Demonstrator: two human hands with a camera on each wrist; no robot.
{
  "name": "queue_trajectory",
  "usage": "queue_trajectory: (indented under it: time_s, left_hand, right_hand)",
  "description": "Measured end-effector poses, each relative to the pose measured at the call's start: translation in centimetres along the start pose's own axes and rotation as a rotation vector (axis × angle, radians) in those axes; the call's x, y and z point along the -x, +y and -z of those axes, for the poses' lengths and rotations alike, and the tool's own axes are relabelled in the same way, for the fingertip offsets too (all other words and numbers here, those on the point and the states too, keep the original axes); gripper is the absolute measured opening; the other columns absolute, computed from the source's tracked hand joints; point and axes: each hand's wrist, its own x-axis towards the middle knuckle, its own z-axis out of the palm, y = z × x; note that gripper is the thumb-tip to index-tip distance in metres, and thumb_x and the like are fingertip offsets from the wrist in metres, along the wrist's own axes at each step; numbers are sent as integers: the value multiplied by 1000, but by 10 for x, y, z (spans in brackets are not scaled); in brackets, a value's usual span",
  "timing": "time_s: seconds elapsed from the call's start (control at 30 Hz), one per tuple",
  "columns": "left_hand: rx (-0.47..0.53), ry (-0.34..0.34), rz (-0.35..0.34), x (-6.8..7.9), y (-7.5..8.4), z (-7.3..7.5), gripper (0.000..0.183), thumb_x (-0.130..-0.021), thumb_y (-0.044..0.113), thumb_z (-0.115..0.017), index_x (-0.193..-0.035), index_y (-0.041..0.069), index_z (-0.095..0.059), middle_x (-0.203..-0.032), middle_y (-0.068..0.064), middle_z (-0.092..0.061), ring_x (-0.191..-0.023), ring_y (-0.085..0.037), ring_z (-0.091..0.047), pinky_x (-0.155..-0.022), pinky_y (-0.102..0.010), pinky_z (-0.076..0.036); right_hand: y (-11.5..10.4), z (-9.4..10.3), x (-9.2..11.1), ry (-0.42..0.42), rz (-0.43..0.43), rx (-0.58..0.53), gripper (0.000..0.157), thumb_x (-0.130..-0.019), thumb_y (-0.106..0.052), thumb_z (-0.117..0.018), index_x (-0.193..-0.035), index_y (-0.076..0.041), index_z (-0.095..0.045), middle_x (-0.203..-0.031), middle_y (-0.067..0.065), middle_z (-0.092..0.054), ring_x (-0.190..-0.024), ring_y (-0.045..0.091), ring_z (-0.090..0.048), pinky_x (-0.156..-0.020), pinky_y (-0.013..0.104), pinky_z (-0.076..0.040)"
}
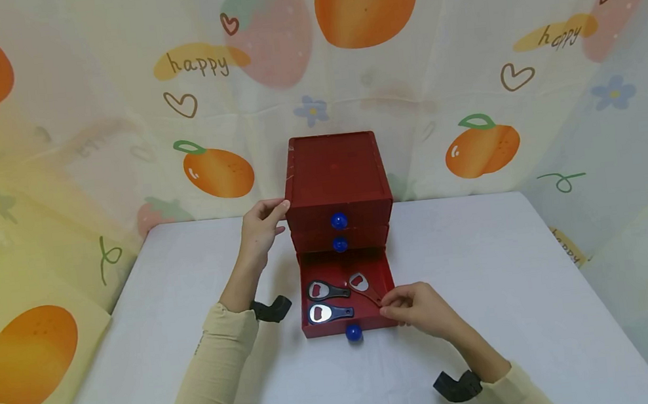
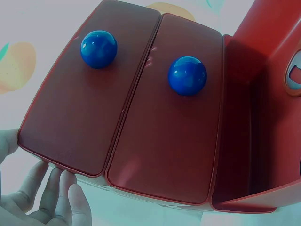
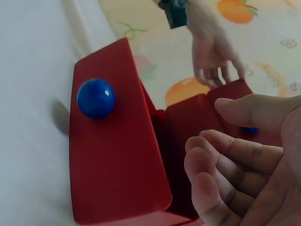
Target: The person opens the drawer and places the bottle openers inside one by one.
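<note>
A small red drawer cabinet (image 1: 335, 168) stands with its bottom drawer (image 1: 328, 328) pulled out. Two dark-handled bottle openers lie inside on the left, an upper one (image 1: 338, 291) and a lower one (image 1: 344, 312). To their right, a red-handled bottle opener (image 1: 359, 283) slants toward the drawer's right wall. My right hand (image 1: 421, 310) is over that wall, fingertips right at the handle's end; in the right wrist view thumb and bent forefinger stand apart, nothing visible between them. My left hand (image 1: 258, 232) touches the cabinet's left side with fairly straight fingers, thumb at the upper corner.
Two upper drawers are closed, with a blue ball knob (image 1: 339, 221) on the top one and another knob (image 1: 340, 245) below it. The open drawer has its own knob (image 1: 353, 333). A white-covered table (image 1: 187, 256) meets a fruit-print cloth (image 1: 110, 86) behind the cabinet.
</note>
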Motion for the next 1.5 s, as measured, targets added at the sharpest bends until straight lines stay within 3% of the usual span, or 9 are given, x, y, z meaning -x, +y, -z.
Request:
queue_trajectory:
  time_s: [0.3,0.5,0.6,0.77,0.93,1.33,1.5]
  left_hand:
    - [-8,3,17,0,1,0,42,-95,38,-61,-126,10,-60,-125,-12,-61,-110,-24,-58,-99,-44,-52]
    - [-7,5,21,0,2,-1,43,-95,39,-62,-126,10,-60,-125,-12,-61,-110,-24,-58,-99,-44,-52]
    - [-6,6,24,0,2,0,43,-95,39,-62,-126,10,-59,-125,-12,-61,-109,-24,-58,-99,-43,-52]
    - [-6,5,23,0,1,0,43,-95,39,-62,-127,10,-59,-126,-12,-61,-109,-23,-58,-99,-42,-52]
    - [-10,3,21,-2,0,0,45,-94,41,-62,-128,11,-59,-127,-12,-61,-110,-24,-58,-100,-42,-52]
    - [-14,15,23,-3,0,0,44,-94,40,-61,-127,10,-60,-126,-12,-61,-110,-24,-60,-99,-42,-53]
    - [-14,11,23,-2,0,-1,45,-94,40,-61,-127,10,-60,-126,-12,-61,-110,-23,-60,-99,-41,-53]
  right_hand:
    - [-5,-8,6,-86,-18,-22,25,-90,-21,-69,-103,1,-71,-79,18,-67,-64,21,-59,-57,26,-53]
    - [-1,-21,8,-58,-8,-65,30,-90,-19,-69,-109,5,-68,-85,23,-69,-62,20,-60,-58,19,-52]
    - [2,-28,8,-63,-26,-73,30,-90,-19,-69,-107,5,-69,-80,22,-68,-60,13,-57,-56,20,-51]
    - [8,-42,9,-108,-38,-108,30,-92,-20,-67,-106,6,-70,-76,19,-67,-60,15,-60,-57,24,-55]
    - [19,-59,6,-101,-55,-95,29,-91,-21,-67,-105,4,-71,-70,12,-67,-55,13,-60,-54,24,-54]
    - [32,-87,-5,-69,-135,-382,33,-97,-22,-60,-97,9,-69,-82,17,-70,-62,15,-69,-60,24,-58]
    - [31,-95,-5,-15,-183,-474,34,-97,-22,-60,-100,11,-67,-79,11,-70,-60,10,-67,-58,22,-57]
